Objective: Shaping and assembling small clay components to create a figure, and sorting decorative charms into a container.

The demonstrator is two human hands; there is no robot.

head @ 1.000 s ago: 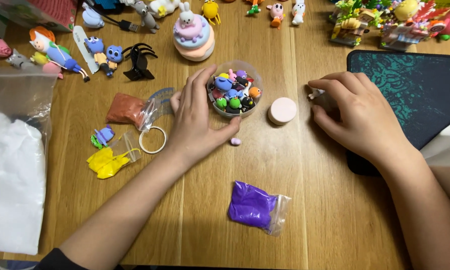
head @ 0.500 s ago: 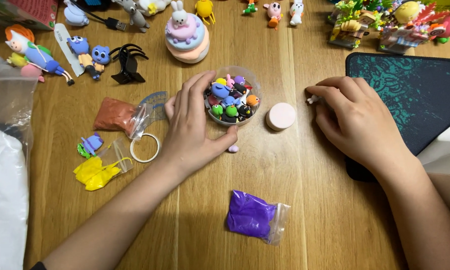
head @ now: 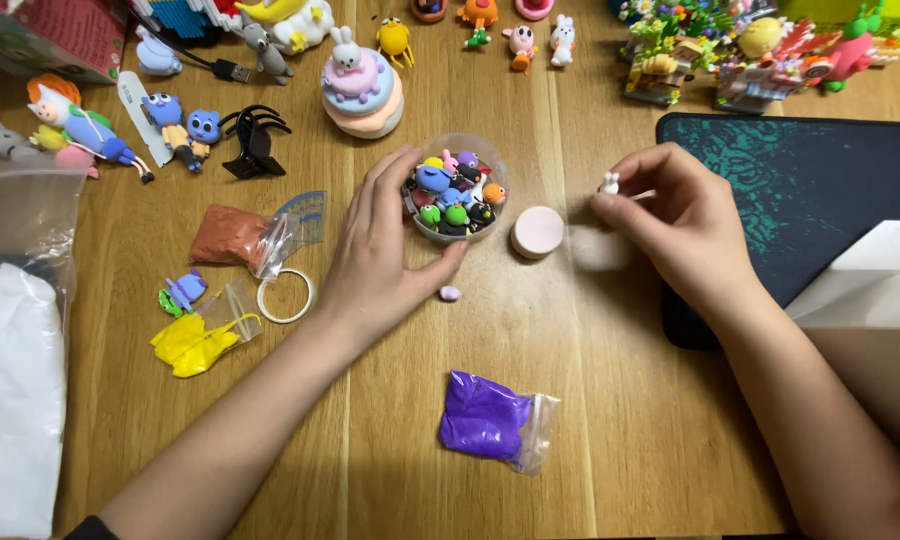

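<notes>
My left hand [head: 382, 250] cups the near left side of a small clear round tub [head: 457, 191] filled with several tiny coloured clay figures. To the right of it, my right hand [head: 675, 220] pinches a tiny white rabbit figure [head: 610, 183] between thumb and forefinger, just above the wooden table. A pink round lid [head: 538, 232] lies between the tub and my right hand. A small pale purple clay bit [head: 451, 293] rests on the table by my left thumb.
A bag of purple clay [head: 490, 420] lies near the front. Bags of brown [head: 238, 237] and yellow clay [head: 195, 340], a white ring [head: 286, 297] and a large white bag [head: 15, 390] sit left. Clay figures line the back; a dark mat [head: 820, 180] lies right.
My right hand has lifted slightly and turned, showing the white rabbit figure at its fingertips. My left hand stays on the tub. The camera view has shifted a little.
</notes>
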